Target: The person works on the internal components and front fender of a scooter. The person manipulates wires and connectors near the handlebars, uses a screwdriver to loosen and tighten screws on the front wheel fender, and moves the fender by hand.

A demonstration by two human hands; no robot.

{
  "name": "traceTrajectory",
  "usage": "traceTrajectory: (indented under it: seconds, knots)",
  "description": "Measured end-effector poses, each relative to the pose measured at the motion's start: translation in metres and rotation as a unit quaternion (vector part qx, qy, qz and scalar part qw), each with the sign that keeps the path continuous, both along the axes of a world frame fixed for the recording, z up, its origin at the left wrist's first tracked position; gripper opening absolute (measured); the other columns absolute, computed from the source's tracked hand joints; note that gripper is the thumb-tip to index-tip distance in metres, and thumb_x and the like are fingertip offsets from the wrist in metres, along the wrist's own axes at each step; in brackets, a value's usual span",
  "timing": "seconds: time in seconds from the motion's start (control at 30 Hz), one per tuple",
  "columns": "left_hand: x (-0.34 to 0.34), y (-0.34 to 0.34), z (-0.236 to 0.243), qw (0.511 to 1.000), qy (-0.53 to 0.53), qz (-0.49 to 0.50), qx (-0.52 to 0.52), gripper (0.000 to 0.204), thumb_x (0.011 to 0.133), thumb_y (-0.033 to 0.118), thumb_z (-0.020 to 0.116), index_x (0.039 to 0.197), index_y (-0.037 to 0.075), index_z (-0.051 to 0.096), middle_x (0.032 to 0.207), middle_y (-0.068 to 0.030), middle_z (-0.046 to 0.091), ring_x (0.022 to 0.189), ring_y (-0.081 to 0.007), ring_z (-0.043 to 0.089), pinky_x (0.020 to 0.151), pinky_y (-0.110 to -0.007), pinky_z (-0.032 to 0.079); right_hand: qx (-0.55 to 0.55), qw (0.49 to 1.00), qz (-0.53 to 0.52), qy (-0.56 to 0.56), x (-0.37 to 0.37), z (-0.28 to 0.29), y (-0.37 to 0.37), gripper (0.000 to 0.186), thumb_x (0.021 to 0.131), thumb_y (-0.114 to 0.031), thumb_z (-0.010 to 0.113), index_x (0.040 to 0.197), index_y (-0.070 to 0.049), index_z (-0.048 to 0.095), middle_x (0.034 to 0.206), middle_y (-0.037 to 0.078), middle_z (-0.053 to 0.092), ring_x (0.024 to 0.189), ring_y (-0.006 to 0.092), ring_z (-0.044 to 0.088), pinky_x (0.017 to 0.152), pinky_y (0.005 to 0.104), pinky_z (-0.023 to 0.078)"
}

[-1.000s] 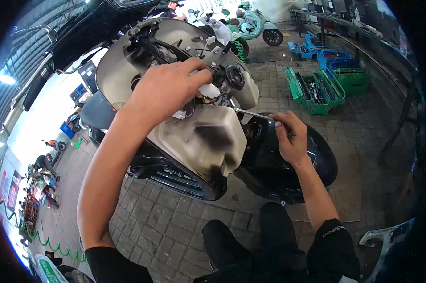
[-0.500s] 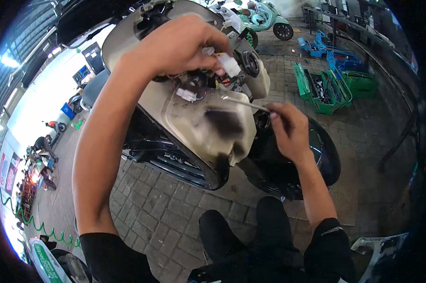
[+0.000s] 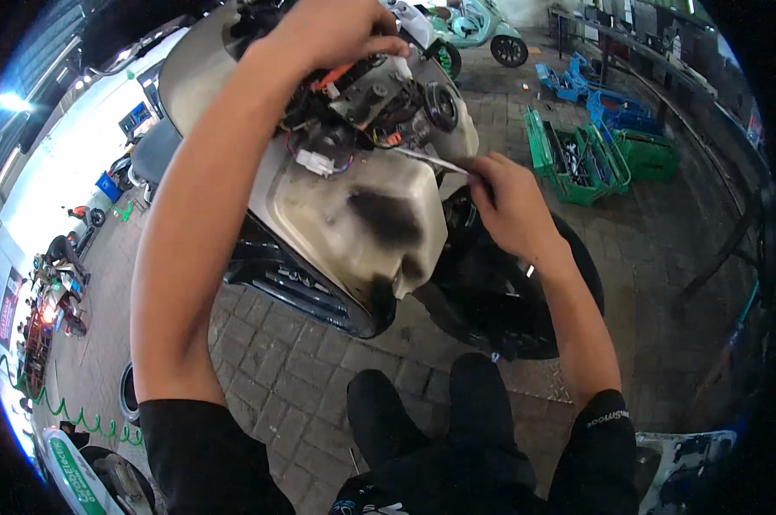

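A scooter's front body (image 3: 354, 210), beige with dark smudges, stands before me with its wiring exposed. Above the wiring, my left hand (image 3: 345, 34) has its fingers bent together, and a white plastic connector (image 3: 403, 67) pokes out at the fingertips. Lower down and to the right, my right hand (image 3: 512, 206) grips a slim metal screwdriver-like tool (image 3: 435, 160); its handle is hidden in the palm. The tool's tip lies at the lower edge of the wiring opening. Another white connector (image 3: 316, 163) hangs on wires over the panel. A round black horn (image 3: 441, 106) sits at the right.
The scooter's black front wheel and fender (image 3: 525, 300) are below my right hand. Green toolbox (image 3: 577, 163) with tools and blue toolboxes (image 3: 564, 84) stand on the paved floor at right. A mint scooter (image 3: 482, 34) is behind; a green coiled hose (image 3: 79, 421) hangs at left.
My left hand has risen with the white connector, uncovering more wiring. My right hand has moved slightly up and left, bringing the tool's tip to the opening's edge. The whole view has shifted a little.
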State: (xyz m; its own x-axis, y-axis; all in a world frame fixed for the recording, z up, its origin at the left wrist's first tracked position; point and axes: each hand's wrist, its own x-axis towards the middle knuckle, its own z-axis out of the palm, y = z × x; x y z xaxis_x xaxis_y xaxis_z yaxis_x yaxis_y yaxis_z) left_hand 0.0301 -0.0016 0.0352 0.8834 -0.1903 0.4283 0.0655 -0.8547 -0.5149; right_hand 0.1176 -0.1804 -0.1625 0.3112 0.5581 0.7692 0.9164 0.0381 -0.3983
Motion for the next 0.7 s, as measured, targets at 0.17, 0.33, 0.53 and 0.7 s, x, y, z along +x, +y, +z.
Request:
traceTrajectory:
  seconds: [0.17, 0.33, 0.53, 0.7]
  knots:
    - [-0.048, -0.029, -0.007, 0.988, -0.144, -0.047, -0.006, 0.04, 0.077, 0.041, 0.069, 0.102, 0.01, 0.066, 0.096, -0.0106, 0.066, 0.087, -0.0254, 0.063, 0.078, -0.035, 0.048, 0.013, 0.999, 0.023, -0.035, -0.012, 0.02, 0.009, 0.016, 0.077, -0.003, 0.054, 0.091, 0.001, 0.062, 0.08, 0.023, 0.059, 0.078, 0.0412, 0.057, 0.072, 0.0468, 0.046]
    - [-0.131, -0.006, -0.025, 0.954, -0.288, 0.019, 0.074, 0.036, 0.074, 0.032, 0.075, 0.101, 0.011, 0.067, 0.106, -0.0078, 0.063, 0.099, -0.025, 0.06, 0.088, -0.034, 0.045, 0.037, 0.996, 0.011, -0.074, -0.033, 0.019, 0.013, 0.015, 0.077, -0.005, 0.055, 0.09, 0.001, 0.06, 0.079, 0.021, 0.057, 0.077, 0.0406, 0.057, 0.071, 0.0463, 0.047]
    - [-0.163, 0.046, -0.036, 0.875, -0.456, 0.144, -0.073, 0.081, 0.068, 0.042, 0.075, 0.131, 0.005, 0.042, 0.129, -0.0253, 0.042, 0.117, -0.0354, 0.045, 0.098, -0.044, 0.037, 0.067, 0.989, -0.048, -0.12, -0.068, 0.02, 0.034, 0.016, 0.08, -0.006, 0.05, 0.092, 0.002, 0.057, 0.087, 0.018, 0.058, 0.076, 0.0359, 0.062, 0.065, 0.0422, 0.053]
    - [-0.165, 0.053, -0.06, 0.813, -0.423, 0.015, -0.4, 0.081, 0.074, 0.036, 0.069, 0.136, 0.001, 0.032, 0.13, -0.0264, 0.041, 0.12, -0.0329, 0.044, 0.098, -0.042, 0.037, 0.003, 0.981, -0.067, -0.182, -0.114, 0.028, 0.055, 0.019, 0.08, -0.006, 0.049, 0.092, 0.005, 0.058, 0.088, 0.018, 0.059, 0.072, 0.0323, 0.065, 0.061, 0.0389, 0.054]
